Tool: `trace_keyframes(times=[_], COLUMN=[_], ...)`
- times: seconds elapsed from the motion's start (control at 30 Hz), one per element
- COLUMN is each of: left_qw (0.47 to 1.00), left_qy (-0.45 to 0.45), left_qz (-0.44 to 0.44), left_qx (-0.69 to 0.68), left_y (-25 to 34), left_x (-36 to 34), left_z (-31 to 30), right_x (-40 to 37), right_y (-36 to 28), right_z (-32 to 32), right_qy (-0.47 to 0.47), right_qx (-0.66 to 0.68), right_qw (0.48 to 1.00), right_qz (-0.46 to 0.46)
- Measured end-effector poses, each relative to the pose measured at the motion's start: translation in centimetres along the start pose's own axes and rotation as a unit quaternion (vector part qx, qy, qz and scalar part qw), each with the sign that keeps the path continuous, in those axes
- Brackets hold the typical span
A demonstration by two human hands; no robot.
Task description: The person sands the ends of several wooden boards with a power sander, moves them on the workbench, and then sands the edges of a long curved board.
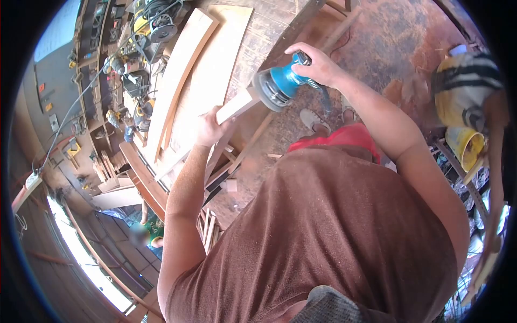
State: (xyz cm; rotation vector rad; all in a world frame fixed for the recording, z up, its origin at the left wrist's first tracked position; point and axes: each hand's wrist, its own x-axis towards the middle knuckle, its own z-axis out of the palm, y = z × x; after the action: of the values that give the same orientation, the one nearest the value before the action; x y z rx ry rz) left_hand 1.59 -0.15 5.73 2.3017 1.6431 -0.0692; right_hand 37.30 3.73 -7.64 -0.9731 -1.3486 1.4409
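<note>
My right hand (321, 67) is wrapped around a teal power sander (287, 79). The round pad at the sander's left side meets the end of a pale wooden piece (235, 106). Around that same piece my left hand (210, 128) is closed, a short way from the sander, with the thumb on its upper side. The piece lies over the edge of the workbench and points toward my right. Behind my hands, a curved wooden board (186, 72) rests on a flat pale panel (229, 40) on the bench.
Power tools and a cable reel (162, 28) crowd the shelving at left. A person in a green top (155, 230) is at lower left. Wood strips (209, 226) stand near my left elbow. At right sits a yellow bucket (464, 148). My shoes (314, 120) are on the dusty floor.
</note>
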Motion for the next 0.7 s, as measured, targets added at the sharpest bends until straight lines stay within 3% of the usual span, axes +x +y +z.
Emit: trace_keyframes(times=[0.13, 0.27, 0.37, 0.53, 0.7], left_qw=[1.000, 1.000, 1.000, 1.000, 1.000], left_qy=[0.000, 0.004, -0.002, -0.005, -0.006], left_qz=[-0.006, 0.003, -0.004, -0.010, -0.016], left_qx=[-0.004, -0.020, -0.012, 0.010, -0.013], left_y=[0.1, -0.3, -0.5, -0.9, -0.2], left_x=[0.1, 0.3, 0.0, -0.2, -0.1], left_z=[0.0, 0.2, 0.3, 0.3, 0.2], right_x=[-0.6, -0.4, -0.1, 0.3, -0.4], right_y=[-0.4, -4.8, -4.4, 0.1, -3.7], right_z=[-0.3, -0.3, -0.1, -0.1, -0.2], right_qy=[-0.026, -0.041, -0.039, -0.028, -0.026], right_qx=[0.027, 0.020, 0.032, 0.032, 0.021], right_qw=[0.999, 0.998, 0.998, 0.998, 0.999], right_qz=[0.026, -0.033, -0.045, 0.055, -0.006])
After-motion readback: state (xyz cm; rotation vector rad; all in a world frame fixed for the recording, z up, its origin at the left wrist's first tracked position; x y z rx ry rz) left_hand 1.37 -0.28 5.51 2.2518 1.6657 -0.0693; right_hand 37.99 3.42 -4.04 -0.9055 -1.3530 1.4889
